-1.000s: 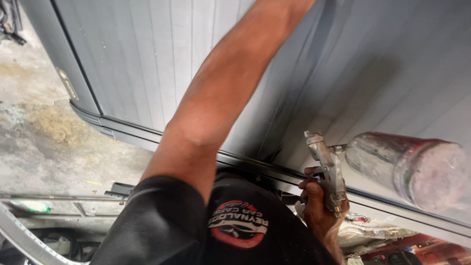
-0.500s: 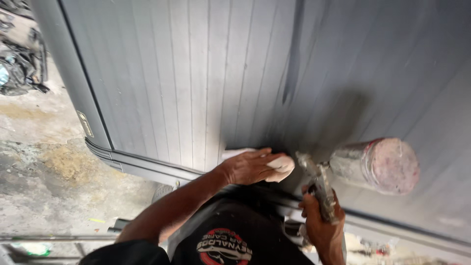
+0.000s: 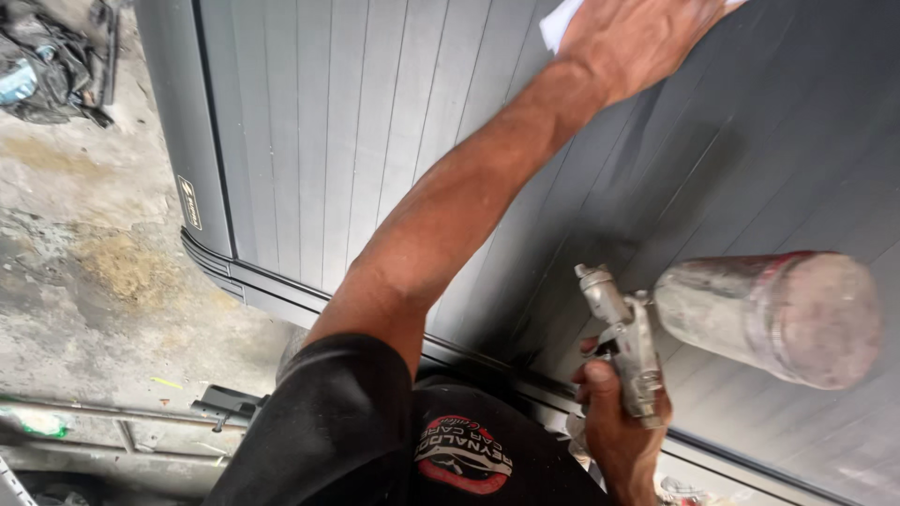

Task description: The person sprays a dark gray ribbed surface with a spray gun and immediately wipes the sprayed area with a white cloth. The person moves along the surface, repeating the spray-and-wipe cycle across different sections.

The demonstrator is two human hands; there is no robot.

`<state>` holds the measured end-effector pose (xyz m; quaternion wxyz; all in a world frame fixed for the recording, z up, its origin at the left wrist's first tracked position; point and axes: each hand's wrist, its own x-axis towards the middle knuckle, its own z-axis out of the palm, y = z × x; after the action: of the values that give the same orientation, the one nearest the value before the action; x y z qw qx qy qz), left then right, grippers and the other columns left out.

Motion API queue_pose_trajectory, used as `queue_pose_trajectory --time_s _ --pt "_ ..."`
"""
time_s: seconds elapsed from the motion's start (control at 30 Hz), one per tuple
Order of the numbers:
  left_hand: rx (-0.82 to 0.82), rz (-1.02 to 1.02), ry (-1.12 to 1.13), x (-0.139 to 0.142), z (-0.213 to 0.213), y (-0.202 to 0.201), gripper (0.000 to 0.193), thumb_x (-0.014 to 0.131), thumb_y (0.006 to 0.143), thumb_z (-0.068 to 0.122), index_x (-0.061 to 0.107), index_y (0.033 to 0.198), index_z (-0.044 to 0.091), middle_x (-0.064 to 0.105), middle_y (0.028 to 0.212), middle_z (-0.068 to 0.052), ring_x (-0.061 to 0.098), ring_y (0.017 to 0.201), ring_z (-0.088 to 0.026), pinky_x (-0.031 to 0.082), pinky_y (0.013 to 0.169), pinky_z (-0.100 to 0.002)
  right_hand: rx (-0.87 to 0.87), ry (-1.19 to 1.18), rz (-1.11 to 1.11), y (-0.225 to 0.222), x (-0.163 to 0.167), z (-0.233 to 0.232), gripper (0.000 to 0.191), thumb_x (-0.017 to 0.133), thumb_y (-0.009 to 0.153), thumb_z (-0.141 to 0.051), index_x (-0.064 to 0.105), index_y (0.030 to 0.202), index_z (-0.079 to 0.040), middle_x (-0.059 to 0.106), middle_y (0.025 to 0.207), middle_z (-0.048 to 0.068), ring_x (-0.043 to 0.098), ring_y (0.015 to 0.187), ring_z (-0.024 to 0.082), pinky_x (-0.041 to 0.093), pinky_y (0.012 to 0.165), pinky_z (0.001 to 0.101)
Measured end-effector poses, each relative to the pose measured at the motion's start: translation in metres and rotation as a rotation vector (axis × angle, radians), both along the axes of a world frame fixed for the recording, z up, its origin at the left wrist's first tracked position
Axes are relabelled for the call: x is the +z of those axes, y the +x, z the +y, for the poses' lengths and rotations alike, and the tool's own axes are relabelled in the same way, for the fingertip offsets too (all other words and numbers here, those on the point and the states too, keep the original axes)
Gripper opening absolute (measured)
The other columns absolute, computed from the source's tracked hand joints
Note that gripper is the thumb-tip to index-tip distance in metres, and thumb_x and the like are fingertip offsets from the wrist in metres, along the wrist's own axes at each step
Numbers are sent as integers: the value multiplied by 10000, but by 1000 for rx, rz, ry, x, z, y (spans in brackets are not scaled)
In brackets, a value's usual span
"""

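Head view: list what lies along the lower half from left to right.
Stained concrete floor → ribbed grey panel's rounded corner → black sleeve → right hand gripping the spray gun → the gun's paint cup.

Person, head view. Black short-sleeved shirt (image 3: 337, 422); sleeve ends at the upper arm, forearm bare below it. Round printed emblem (image 3: 464, 454) on the shirt front, red and white on black. Left hand (image 3: 637, 37) bare, no glove, no ring visible. Right hand (image 3: 614, 422) bare, no glove; wrist without watch or band.
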<state>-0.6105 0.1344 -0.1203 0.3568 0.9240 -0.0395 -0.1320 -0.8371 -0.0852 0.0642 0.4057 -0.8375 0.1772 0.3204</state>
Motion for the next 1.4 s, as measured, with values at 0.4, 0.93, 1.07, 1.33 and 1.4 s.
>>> queue_pose_trajectory --time_s 0.4,0.93,1.07,1.33,1.4 --pt "-372 -201 123 -15 -29 -391 612 669 931 270 442 1499 261 652 1464 96 439 1485 -217 97 1296 -494 196 -137 154 -89 -13 -38 372 719 899 -231 630 1210 -48 748 758 54 684 576 106 538 486 257" --pt "-386 -309 176 -10 -36 -381 503 439 1068 311 416 1570 337 631 1408 143 319 1559 -169 -30 1313 -496 59 -59 -35 66 -15 26 309 675 1018 -250 682 1134 37 669 745 103 634 619 146 519 527 275" --pt "-492 -404 313 -11 -45 -365 545 381 1022 445 379 1551 316 481 1583 156 315 1529 -173 -6 1297 -486 82 -107 -14 108 -12 46 303 673 994 -249 659 1134 19 672 764 97 642 606 135 521 496 272" --pt "-486 -472 342 -9 -47 -298 482 372 1098 447 381 1562 314 405 1606 122 321 1538 -196 -20 1299 -526 17 29 -52 184 -12 79 325 658 1026 -292 640 1162 3 709 932 73 622 626 135 499 504 270" --pt "-411 -504 297 -7 -40 -269 521 406 1145 446 319 1643 320 409 1590 68 305 1595 -228 -4 1305 -523 5 47 -50 204 -10 81 337 655 1026 -303 624 1202 -18 707 938 79 624 630 146 500 500 272"
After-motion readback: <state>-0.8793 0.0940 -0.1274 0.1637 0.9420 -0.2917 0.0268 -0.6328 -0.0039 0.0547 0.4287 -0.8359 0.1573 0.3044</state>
